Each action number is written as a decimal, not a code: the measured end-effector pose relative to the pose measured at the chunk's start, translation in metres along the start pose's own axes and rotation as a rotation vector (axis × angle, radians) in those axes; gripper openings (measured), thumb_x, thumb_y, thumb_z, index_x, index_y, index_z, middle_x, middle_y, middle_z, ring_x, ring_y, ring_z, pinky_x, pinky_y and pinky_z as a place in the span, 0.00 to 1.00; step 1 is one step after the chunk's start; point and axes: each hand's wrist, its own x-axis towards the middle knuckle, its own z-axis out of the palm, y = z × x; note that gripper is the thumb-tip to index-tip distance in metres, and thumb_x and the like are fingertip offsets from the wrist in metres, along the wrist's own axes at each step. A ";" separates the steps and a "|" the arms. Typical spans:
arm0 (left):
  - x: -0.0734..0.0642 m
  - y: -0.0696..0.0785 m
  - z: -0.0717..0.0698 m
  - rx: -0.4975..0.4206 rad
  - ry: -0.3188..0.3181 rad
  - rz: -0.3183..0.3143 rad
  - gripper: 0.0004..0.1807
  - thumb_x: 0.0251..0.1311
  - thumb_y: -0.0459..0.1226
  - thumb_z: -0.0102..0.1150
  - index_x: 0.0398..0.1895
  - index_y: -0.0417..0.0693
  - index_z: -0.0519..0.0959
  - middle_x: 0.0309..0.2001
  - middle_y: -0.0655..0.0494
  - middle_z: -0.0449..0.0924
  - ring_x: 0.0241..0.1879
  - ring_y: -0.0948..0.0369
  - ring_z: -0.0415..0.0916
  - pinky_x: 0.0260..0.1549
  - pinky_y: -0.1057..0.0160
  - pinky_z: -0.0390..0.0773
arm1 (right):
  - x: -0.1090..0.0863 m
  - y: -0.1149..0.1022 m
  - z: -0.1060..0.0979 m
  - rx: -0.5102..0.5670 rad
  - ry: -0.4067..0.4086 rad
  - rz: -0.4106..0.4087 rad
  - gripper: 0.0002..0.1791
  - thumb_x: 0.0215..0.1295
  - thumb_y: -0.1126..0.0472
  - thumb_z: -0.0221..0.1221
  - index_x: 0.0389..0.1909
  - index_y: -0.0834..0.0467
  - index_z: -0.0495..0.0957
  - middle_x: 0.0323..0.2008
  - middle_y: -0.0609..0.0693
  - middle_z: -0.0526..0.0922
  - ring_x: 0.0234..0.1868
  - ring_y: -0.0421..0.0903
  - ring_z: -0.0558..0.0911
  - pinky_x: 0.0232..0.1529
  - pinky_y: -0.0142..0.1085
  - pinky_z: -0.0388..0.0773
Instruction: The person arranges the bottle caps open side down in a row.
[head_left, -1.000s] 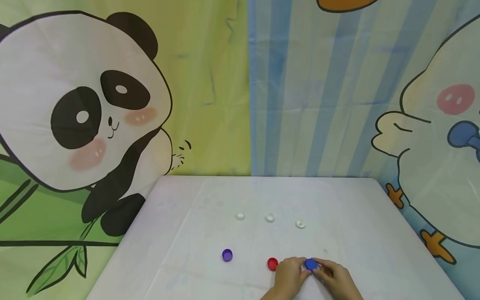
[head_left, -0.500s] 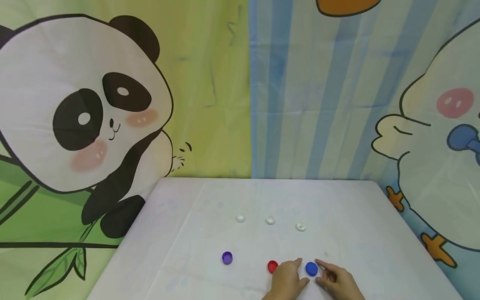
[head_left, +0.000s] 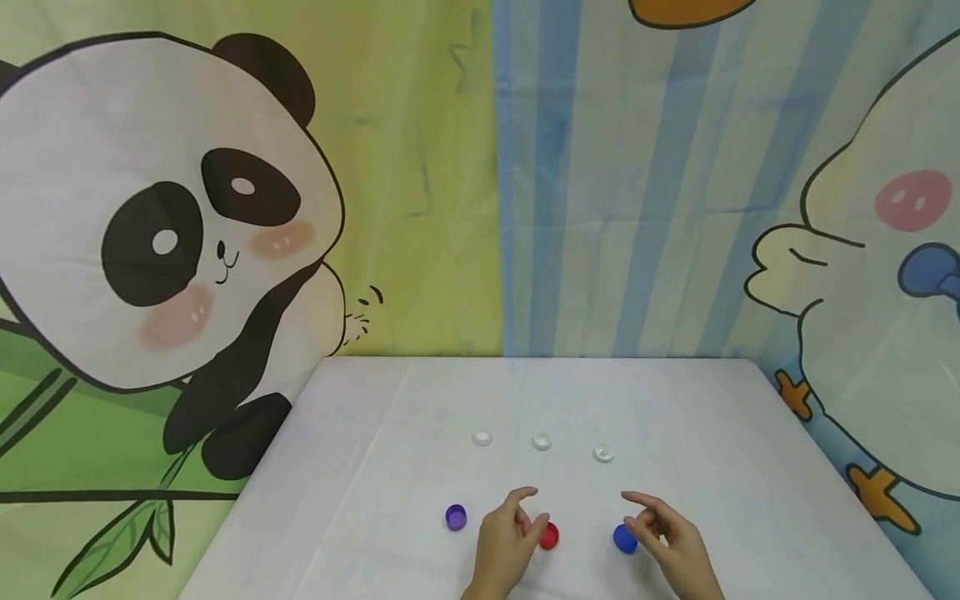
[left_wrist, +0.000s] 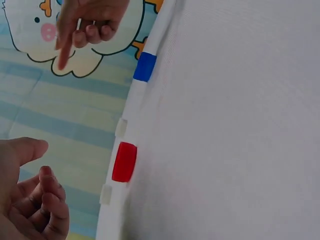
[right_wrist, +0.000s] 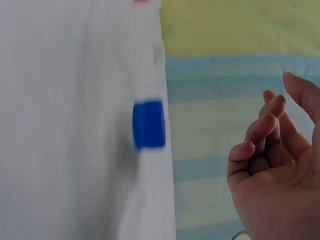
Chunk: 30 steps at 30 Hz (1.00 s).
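Note:
A round blue cap (head_left: 625, 538) lies on the white table, and a red cap (head_left: 550, 536) sits to its left. My left hand (head_left: 504, 543) is raised beside the red cap, thumb and index finger apart and nothing in its grasp. In the head view its thumb overlaps the red cap's edge; in the left wrist view a gap shows between them. Likewise my right hand (head_left: 672, 546) hovers near the blue cap with thumb and index spread, holding nothing; the right wrist view shows the blue cap (right_wrist: 149, 125) apart from the fingers. Farther left, a purple cap (head_left: 456, 517) shows its hollow side.
Three small white caps, left (head_left: 482, 437), middle (head_left: 542, 441) and right (head_left: 603, 452), form a row farther back on the table (head_left: 375, 467). Behind the table's far edge hang cloths printed with a panda (head_left: 157, 208) and a pale bird (head_left: 877, 375).
Both hands have let go of the blue cap and drawn apart. My left hand has moved left, past the red cap; the right hand has lifted slightly. The blue cap stays on the table.

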 end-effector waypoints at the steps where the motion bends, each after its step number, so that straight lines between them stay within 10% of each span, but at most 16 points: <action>1: -0.001 -0.004 -0.001 -0.023 -0.013 -0.013 0.17 0.50 0.42 0.63 0.45 0.50 0.76 0.15 0.67 0.65 0.14 0.76 0.57 0.14 0.76 0.61 | -0.001 -0.004 0.005 0.024 0.009 -0.052 0.15 0.55 0.60 0.61 0.46 0.53 0.76 0.21 0.45 0.74 0.21 0.40 0.72 0.24 0.29 0.71; 14: -0.008 -0.036 -0.006 0.050 -0.138 0.025 0.29 0.41 0.46 0.68 0.49 0.46 0.76 0.19 0.66 0.68 0.18 0.76 0.60 0.18 0.76 0.65 | -0.009 -0.014 0.075 -0.049 -0.128 0.047 0.18 0.53 0.54 0.62 0.45 0.55 0.78 0.23 0.43 0.71 0.21 0.35 0.69 0.22 0.26 0.69; 30: -0.010 -0.045 0.000 0.286 -0.145 0.150 0.20 0.40 0.46 0.68 0.41 0.56 0.82 0.17 0.69 0.64 0.17 0.77 0.53 0.17 0.77 0.57 | -0.008 0.005 0.088 -0.107 -0.183 -0.122 0.18 0.47 0.64 0.66 0.42 0.61 0.78 0.25 0.44 0.73 0.23 0.32 0.69 0.23 0.26 0.69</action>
